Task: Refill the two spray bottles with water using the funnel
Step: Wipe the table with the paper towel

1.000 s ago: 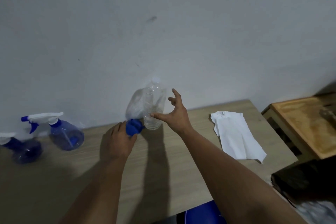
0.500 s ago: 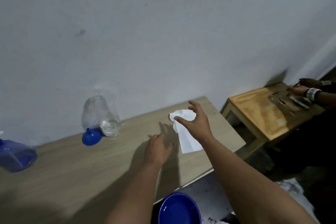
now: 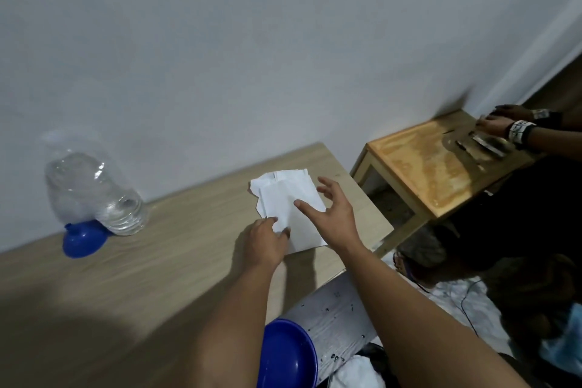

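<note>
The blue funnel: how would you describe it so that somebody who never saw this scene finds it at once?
Look along the light wooden table to its far left, near the white wall. There a clear plastic water bottle stands, and the blue funnel rests against its base, wide mouth down, spout up. It is the only blue thing on the tabletop.

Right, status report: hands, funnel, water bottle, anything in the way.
Left hand pinching paper towel; right hand open above it. Funnel beside water bottle, untouched. Spray bottles out of view.

The blue bowl (image 3: 288,356) was cut off by the bottom edge; the left hand (image 3: 266,241) hid a corner of the paper (image 3: 289,208) (small items on the side table (image 3: 422,167) blurred).
</note>
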`<state>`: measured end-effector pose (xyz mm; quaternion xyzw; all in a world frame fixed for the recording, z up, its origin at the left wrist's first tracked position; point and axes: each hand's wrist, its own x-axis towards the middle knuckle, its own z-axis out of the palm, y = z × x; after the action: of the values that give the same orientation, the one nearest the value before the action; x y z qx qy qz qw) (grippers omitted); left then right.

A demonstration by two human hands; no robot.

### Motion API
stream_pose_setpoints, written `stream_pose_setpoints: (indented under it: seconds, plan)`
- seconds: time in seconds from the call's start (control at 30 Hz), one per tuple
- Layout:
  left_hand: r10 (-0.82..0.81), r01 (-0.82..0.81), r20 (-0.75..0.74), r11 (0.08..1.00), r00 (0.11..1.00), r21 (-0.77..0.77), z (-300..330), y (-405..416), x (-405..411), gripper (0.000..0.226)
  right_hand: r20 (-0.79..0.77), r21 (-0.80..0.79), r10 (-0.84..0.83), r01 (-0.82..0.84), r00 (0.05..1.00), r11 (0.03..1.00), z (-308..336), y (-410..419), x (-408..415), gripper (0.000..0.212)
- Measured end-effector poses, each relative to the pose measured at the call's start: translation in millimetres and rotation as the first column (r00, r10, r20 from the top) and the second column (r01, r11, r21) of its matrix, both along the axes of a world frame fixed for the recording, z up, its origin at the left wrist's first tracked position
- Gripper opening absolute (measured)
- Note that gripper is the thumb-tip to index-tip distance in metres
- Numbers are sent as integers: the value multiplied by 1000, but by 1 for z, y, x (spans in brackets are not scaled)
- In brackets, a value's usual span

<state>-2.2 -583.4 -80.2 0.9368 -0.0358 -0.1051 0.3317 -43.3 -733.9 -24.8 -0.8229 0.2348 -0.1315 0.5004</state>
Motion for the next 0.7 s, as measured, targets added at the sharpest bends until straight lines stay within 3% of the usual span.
stream_pose_setpoints:
  seconds: [0.23, 0.4, 0.7]
  plan:
    - [106, -108, -61, 994, 992, -28, -6, -14, 12, 38, -29, 15, -6, 7, 1000, 1000, -7, -9, -4, 74]
    - [198, -219, -116, 955, 973, -202, 5, -10, 11, 26, -24, 27, 6, -5, 1000, 1000, -1, -4, -9, 66]
    - [236, -201, 47, 901, 971, -384, 83, 13, 5, 19, 21, 56, 31, -32, 999, 998, 35, 26, -18, 38]
